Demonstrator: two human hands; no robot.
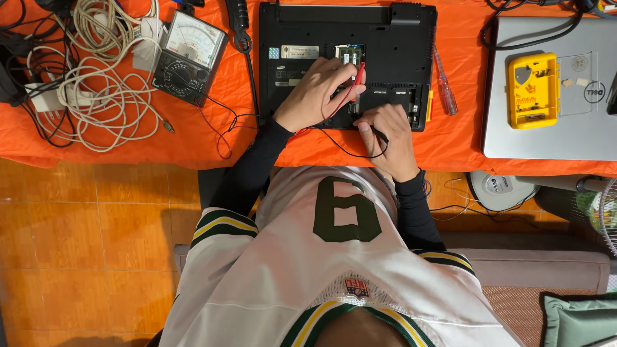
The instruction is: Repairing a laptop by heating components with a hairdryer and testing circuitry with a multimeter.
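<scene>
orange table (193,135) | left hand (318,90) pinches red probe (355,80) | right hand (389,138) pinches black probe (379,135)

Your counter (212,138) is covered by an orange cloth that hangs over its near edge. At its far middle lies a black laptop (321,32), upside down with its underside open. To its left you have an analog multimeter (189,56), its thin leads trailing across the cloth, and further left a tangle of white cables (106,90). Just right of the black laptop lies a clear-handled screwdriver (445,83). At the right end sits a closed silver laptop (578,128) with a yellow tool case (532,90) on top.
</scene>
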